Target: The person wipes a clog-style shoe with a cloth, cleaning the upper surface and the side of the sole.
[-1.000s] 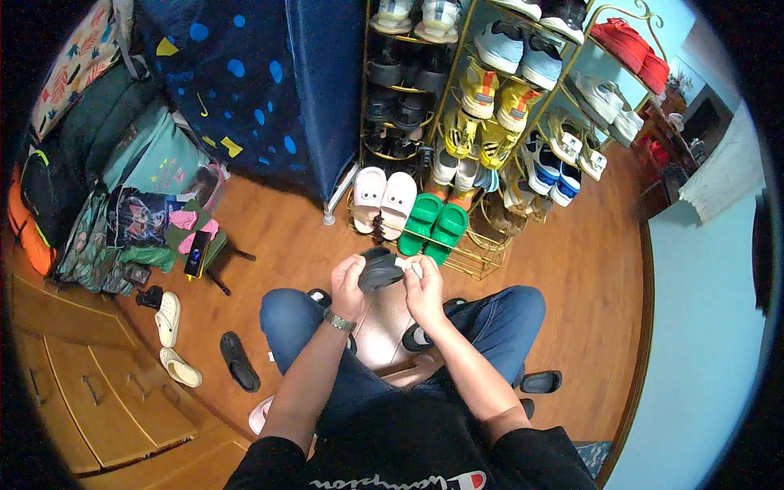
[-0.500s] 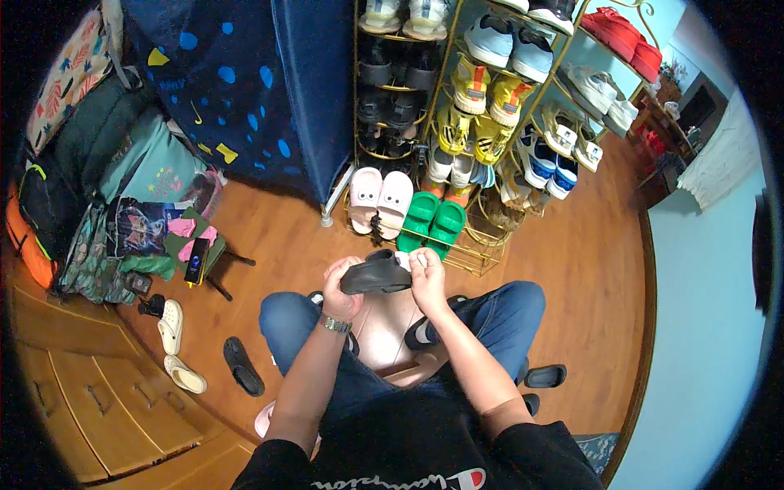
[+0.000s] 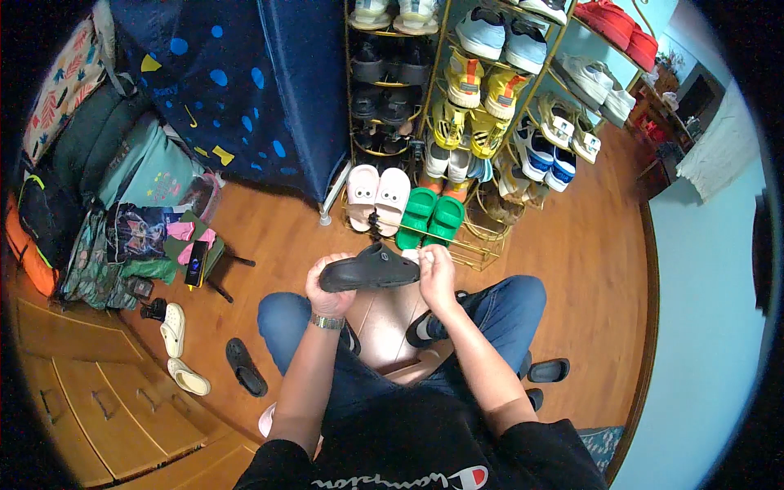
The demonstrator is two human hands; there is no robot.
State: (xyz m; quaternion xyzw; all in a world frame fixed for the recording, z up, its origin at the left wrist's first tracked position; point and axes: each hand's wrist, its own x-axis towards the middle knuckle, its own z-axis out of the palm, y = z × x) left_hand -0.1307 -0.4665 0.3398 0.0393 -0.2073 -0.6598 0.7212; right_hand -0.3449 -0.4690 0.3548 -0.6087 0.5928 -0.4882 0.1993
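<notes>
Above my lap, my left hand [image 3: 329, 286] is closed around the toe end of a black clog [image 3: 371, 269], which lies sideways across the gap between my hands. My right hand [image 3: 437, 276] is closed in a pinch at the clog's other end, with a small white wipe or tissue [image 3: 410, 256] poking out between the fingers. Just past my hands, a pair of green slides [image 3: 431, 214] and a pair of pale pink slides [image 3: 377, 198] lean on the lowest tier of a gold wire shoe rack [image 3: 482, 251].
Full rack tiers hold sneakers, among them yellow ones [image 3: 463, 79] and red shoes [image 3: 616, 31]. Left stand a blue fabric wardrobe [image 3: 220, 90], bags, and a small stool with a phone [image 3: 197, 260]. Cream clogs [image 3: 173, 329] and a dark clog [image 3: 245, 367] lie on the wooden floor.
The black clog has turned so more of its side faces up, and it has shifted slightly left with my left hand. My right hand has moved a little to the right, the white wipe still in it.
</notes>
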